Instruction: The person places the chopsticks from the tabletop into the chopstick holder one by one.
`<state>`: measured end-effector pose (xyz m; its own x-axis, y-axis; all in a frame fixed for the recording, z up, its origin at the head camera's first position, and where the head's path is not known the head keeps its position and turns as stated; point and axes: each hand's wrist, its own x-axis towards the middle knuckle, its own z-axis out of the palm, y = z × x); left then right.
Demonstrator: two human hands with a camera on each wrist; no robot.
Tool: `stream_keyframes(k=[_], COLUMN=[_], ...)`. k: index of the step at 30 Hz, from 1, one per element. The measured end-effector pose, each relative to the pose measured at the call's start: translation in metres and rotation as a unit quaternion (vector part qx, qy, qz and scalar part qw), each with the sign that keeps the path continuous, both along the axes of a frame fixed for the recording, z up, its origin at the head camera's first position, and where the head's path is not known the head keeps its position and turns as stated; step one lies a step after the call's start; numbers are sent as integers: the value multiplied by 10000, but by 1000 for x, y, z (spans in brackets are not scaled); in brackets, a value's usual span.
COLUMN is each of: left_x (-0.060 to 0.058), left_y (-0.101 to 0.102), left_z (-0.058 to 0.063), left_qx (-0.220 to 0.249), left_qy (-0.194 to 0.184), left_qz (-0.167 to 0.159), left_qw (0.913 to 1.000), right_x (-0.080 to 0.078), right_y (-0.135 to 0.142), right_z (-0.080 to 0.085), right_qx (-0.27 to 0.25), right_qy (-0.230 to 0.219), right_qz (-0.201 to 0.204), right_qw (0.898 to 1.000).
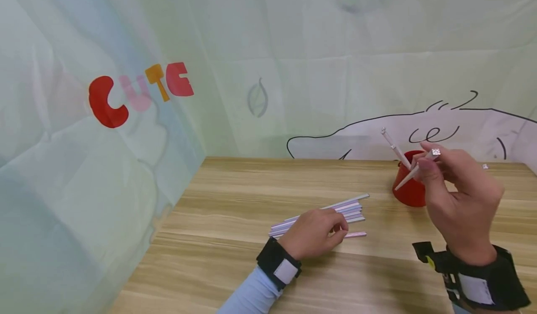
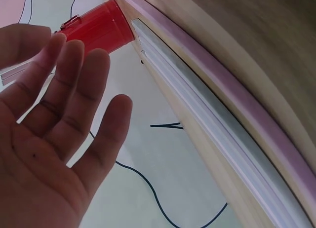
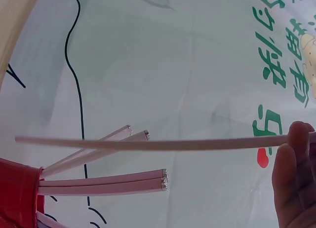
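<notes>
My right hand [image 1: 465, 197] pinches a slim pale stick [image 3: 187, 145] near one end, in front of a small red bucket [image 1: 408, 196]. In the right wrist view the stick lies nearly level across the picture, its far end close over the bucket's mouth. Several like sticks [image 3: 103, 186] with glittery ends stick out of the bucket. My left hand [image 1: 316, 232] is over a loose row of pale and lilac sticks [image 1: 351, 208] on the table, partly hiding them. Its fingers are relaxed and hold nothing. A single pink stick [image 2: 222, 80] lies apart, nearer to me.
A wooden table [image 1: 201, 267] carries everything. Behind it and at its left hangs a pale printed cloth [image 1: 293, 71] with coloured letters. A small glittery piece [image 1: 485, 166] shows at the table's back edge, right of the bucket.
</notes>
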<state>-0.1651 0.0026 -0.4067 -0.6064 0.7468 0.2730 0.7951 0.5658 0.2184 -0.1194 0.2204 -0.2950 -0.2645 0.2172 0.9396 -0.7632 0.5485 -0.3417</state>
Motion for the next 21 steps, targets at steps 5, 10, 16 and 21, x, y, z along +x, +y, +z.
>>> stream_keyframes(k=[5, 10, 16, 21], left_x=[-1, -1, -1, -2], left_y=[-1, -1, -2, -3], left_z=[-2, -2, -2, -4], left_qx=[-70, -198, -425, -606], left_qy=[-143, -370, -510, -561], left_qz=[15, 99, 194, 246], left_qw=[9999, 9991, 9976, 9963], right_x=[1, 0, -1, -5], right_y=[1, 3, 5, 8], right_z=[-1, -1, -2, -5], right_qx=[59, -8, 47, 97], right_qy=[-85, -82, -159, -283], right_qz=[-261, -555, -761, -770], right_qw=[9996, 9984, 9970, 9966])
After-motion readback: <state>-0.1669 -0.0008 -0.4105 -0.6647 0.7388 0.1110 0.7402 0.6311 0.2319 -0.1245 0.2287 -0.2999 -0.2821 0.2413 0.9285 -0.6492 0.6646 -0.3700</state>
